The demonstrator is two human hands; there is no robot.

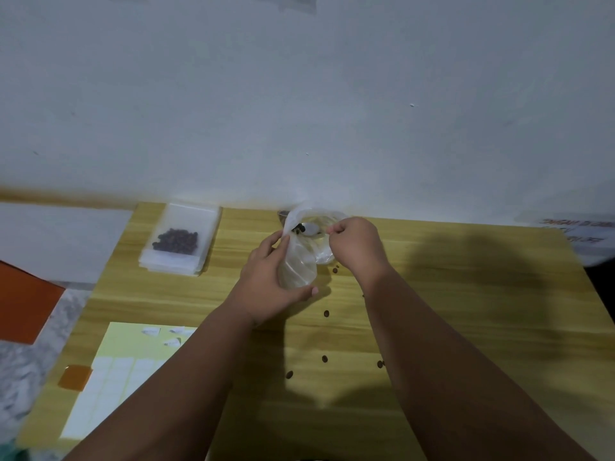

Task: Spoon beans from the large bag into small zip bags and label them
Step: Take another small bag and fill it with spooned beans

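Note:
A clear plastic bag (301,261) stands near the far edge of the wooden table (449,294), its mouth held open. My left hand (269,287) grips the bag's left side, thumb along its lower edge. My right hand (357,242) pinches the bag's right rim with curled fingers. Inside the mouth I see a spoon bowl (309,228) with a few dark beans. A small zip bag (181,239) holding dark beans lies on a stack of zip bags at the back left. A yellow label sheet (123,367) with white stickers lies at the front left.
Several loose beans (326,313) lie scattered on the table between and under my arms. An orange sheet (23,304) and an orange tab (75,376) sit at the left. A white wall rises just behind the table. Printed paper (579,231) lies at the far right.

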